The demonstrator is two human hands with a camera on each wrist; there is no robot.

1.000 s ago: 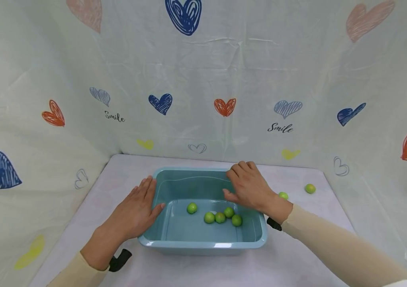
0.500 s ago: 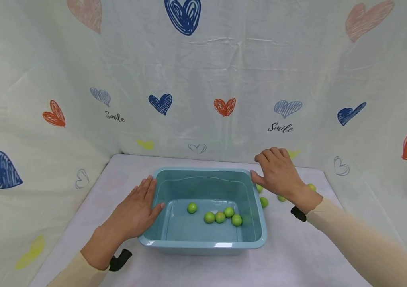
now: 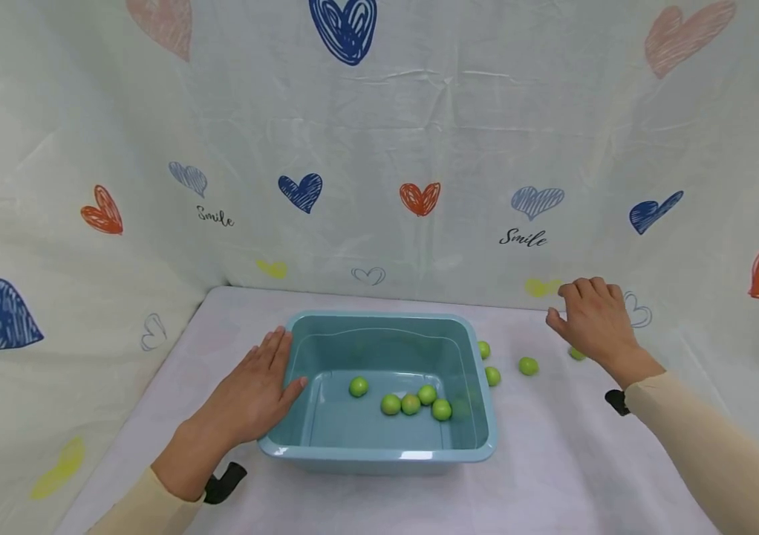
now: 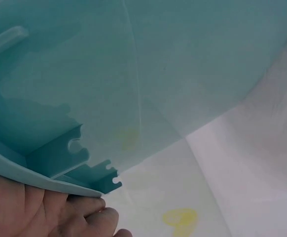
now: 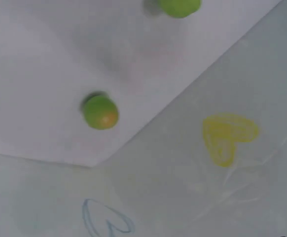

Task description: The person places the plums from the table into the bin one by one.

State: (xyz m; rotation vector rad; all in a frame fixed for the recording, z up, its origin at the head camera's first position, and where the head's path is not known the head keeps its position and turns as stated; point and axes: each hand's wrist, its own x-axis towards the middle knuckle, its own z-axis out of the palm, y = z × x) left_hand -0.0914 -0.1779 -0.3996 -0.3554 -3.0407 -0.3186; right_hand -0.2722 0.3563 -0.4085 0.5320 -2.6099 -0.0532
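In the head view, my left hand (image 3: 246,395) rests along the left rim of a light blue plastic basin (image 3: 379,455), its fingers straight and its thumb over the inner side. In the left wrist view, fingers (image 4: 91,219) lie against the underside of the basin's rim (image 4: 45,183). Several small round green fruits, such as this one (image 3: 358,386), sit on the basin floor. My right hand (image 3: 596,323) hovers over the table's back right, fingers loosely bent, holding nothing. Below it is a green fruit (image 3: 577,354), partly hidden; the right wrist view shows that fruit (image 5: 101,112) with an orange patch.
Between basin and right hand, another green fruit (image 3: 529,365) lies on the white-covered table (image 3: 553,453). Two more, a fruit (image 3: 492,376) and a fruit (image 3: 483,349), lie by the basin's right wall. A heart-printed sheet (image 3: 460,148) hangs behind.
My right hand has moved right, from over the basin's back right rim to the table's back right. The fruits beside the basin are uncovered. My left hand and the basin stay put.
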